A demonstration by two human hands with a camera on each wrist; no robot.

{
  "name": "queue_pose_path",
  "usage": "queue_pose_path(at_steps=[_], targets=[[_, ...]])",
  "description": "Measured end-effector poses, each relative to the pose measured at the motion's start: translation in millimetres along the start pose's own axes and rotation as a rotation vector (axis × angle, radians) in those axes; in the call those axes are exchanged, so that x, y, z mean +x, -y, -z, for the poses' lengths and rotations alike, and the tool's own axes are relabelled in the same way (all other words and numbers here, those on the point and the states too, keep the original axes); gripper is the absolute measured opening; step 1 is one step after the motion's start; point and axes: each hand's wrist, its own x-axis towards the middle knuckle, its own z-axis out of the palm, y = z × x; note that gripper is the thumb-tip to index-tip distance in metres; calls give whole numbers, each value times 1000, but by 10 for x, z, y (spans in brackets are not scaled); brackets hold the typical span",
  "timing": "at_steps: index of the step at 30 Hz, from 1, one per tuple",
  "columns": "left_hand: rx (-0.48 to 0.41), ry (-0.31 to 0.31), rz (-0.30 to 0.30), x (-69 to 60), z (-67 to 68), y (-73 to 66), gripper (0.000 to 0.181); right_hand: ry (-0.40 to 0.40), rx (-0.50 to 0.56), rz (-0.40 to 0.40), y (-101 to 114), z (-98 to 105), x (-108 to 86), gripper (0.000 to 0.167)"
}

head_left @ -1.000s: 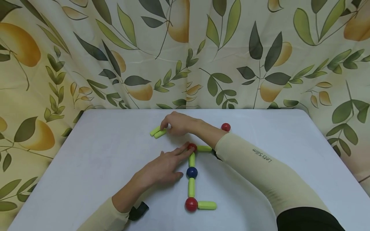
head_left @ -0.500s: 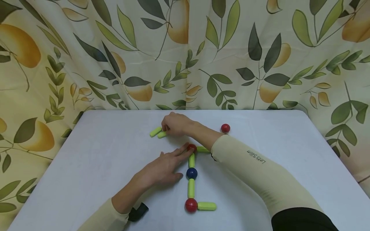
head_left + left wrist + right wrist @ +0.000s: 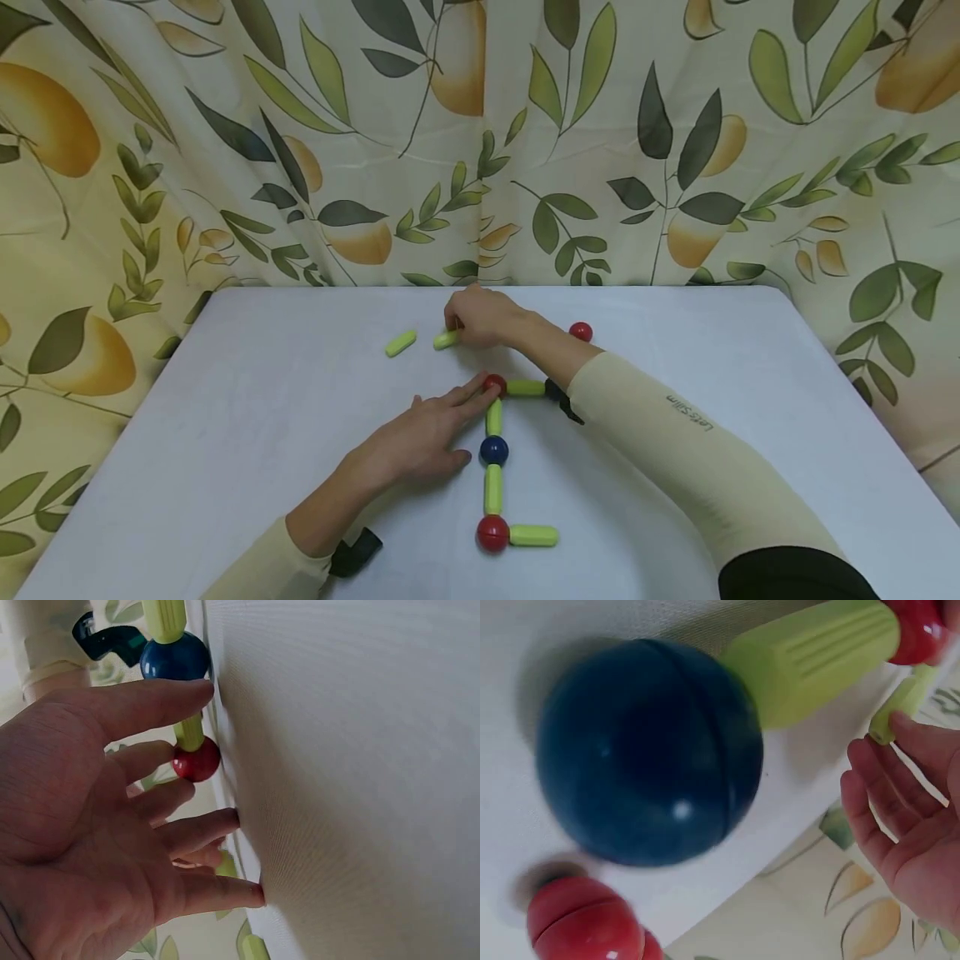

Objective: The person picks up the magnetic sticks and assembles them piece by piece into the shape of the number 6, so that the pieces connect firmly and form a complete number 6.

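Right hand pinches a green rod by the far edge; left hand steadies a corner ball

Across the white tabletop (image 3: 225, 450), whose far edge runs along the leaf-patterned curtain (image 3: 570, 275), the right hand (image 3: 486, 318) holds the pinched green rod (image 3: 446, 340) just in from that edge, left of its middle. Thumb and fingertips close on one end, as the right wrist view shows. A loose green rod (image 3: 401, 342) lies apart from it, nearer the far left corner. To the right, close to the far edge, sits a loose red ball (image 3: 581, 332); the right wrist view shows a second red one partly hidden behind it.

Mid-tabletop, a joined line runs from far to near: the corner red ball (image 3: 495, 385), a green rod, the middle blue ball (image 3: 494, 451), another green rod, and the near red ball (image 3: 492, 533). From each red end a rod points toward the right edge; the far one meets a large blue ball (image 3: 649, 754), mostly hidden by the right arm in the head view.

The left hand (image 3: 420, 437) reaches in from the near left, palm down, fingers extended and gripping nothing; two fingers touch the corner ball, while the thumb lies beside the middle one.
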Motion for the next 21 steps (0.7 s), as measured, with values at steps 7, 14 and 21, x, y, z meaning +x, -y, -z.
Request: queue_pose_path(at_steps=[7, 14, 21], targets=[[2, -6, 5, -10, -5, 1, 86, -51, 66, -4, 10, 194, -329, 15], [9, 6, 22, -3, -11, -2, 89, -89, 180, -1, 43, 290, -851, 10], [6, -13, 5, -16, -15, -4, 90, -112, 246, 7, 67, 212, -1366, 10]])
